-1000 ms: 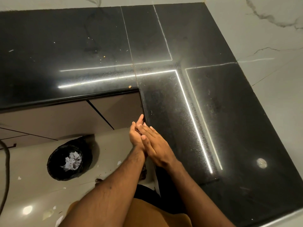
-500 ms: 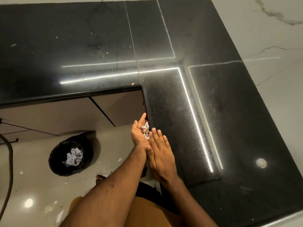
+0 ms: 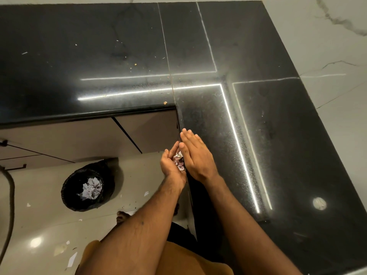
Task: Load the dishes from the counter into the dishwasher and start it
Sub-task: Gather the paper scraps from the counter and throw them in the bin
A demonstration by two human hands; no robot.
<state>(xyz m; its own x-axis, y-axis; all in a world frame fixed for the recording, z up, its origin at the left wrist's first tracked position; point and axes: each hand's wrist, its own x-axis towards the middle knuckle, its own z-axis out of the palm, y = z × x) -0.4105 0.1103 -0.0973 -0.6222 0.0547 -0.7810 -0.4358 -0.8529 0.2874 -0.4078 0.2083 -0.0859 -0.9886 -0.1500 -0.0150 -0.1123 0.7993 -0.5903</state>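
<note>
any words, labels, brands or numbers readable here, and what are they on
No text can be read in this view.
Hand scraps, cupped in the left hand: purplish marks, too small and blurred to read.
Bin scraps in the black bin: also too blurred to read.
Black counter: no lettering, only light reflections.

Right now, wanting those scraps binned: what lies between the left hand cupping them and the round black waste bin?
Head view: between the left hand and the round black waste bin, only pale glossy floor with one small white paper bit.
</note>
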